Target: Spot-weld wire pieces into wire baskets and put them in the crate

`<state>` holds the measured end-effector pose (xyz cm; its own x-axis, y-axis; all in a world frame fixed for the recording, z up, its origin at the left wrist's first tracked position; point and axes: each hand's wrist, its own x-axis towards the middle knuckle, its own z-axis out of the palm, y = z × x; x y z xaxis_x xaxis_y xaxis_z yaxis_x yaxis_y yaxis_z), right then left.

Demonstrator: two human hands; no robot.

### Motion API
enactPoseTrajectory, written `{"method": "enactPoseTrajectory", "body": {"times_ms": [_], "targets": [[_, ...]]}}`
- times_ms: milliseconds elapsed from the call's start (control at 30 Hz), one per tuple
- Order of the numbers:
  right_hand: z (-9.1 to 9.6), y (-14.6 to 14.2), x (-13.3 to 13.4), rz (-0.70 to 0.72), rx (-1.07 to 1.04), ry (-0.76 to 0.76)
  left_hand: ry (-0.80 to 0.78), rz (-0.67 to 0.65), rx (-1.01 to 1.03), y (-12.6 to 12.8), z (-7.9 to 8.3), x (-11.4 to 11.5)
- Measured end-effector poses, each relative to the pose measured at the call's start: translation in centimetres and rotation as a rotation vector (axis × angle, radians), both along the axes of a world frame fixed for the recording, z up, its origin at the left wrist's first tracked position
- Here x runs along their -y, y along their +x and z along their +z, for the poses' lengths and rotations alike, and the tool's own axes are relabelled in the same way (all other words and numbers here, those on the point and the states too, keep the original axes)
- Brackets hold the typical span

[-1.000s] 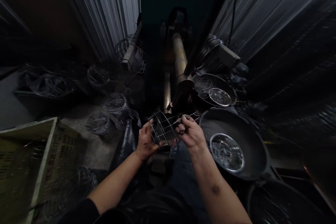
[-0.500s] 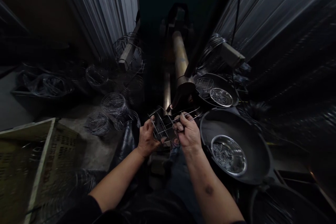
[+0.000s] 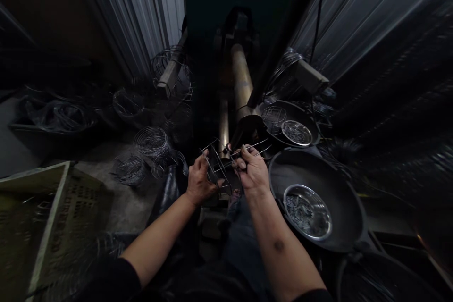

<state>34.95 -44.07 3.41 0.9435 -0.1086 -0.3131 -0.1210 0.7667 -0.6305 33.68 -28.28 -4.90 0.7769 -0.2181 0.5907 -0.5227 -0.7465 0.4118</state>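
A wire cage frame point(image 3: 221, 163) of thin metal rods is held between both hands, just in front of the lower end of a machine with a long brass-coloured cylinder point(image 3: 241, 80). My left hand point(image 3: 198, 181) grips the frame's left side with curled fingers. My right hand point(image 3: 252, 170) is closed on the rods at its right side, and loose rod ends stick out to the right past the fingers.
A large dark pan point(image 3: 348, 219) at the right holds a steel bowl point(image 3: 307, 211) of small metal pieces. A second pan with a bowl point(image 3: 296, 132) lies behind it. Finished wire cages point(image 3: 152, 139) lie on the floor at left. A plastic crate point(image 3: 42, 207) sits at lower left.
Both hands moved the wire frame a little up and away, closer to the machine's end. The frame has turned, so it looks narrower now.
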Motion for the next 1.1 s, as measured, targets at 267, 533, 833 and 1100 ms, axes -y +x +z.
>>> {"method": "enactPoseTrajectory", "body": {"times_ms": [267,533,833,1100], "targets": [[0.1,1.3,0.2,0.022,0.020,-0.012,0.019,0.033,-0.041,1.1,0.4,0.4],[-0.1,1.7,0.2,0.025,-0.005,0.014,0.067,0.055,-0.078,1.2,0.5,0.0],[0.2,1.4,0.0,-0.020,-0.040,0.052,-0.071,-0.015,-0.047,1.0,0.3,0.2],[-0.4,-0.4,0.0,-0.102,-0.100,-0.068,-0.214,-0.012,0.093,-1.0,0.4,0.4]]}}
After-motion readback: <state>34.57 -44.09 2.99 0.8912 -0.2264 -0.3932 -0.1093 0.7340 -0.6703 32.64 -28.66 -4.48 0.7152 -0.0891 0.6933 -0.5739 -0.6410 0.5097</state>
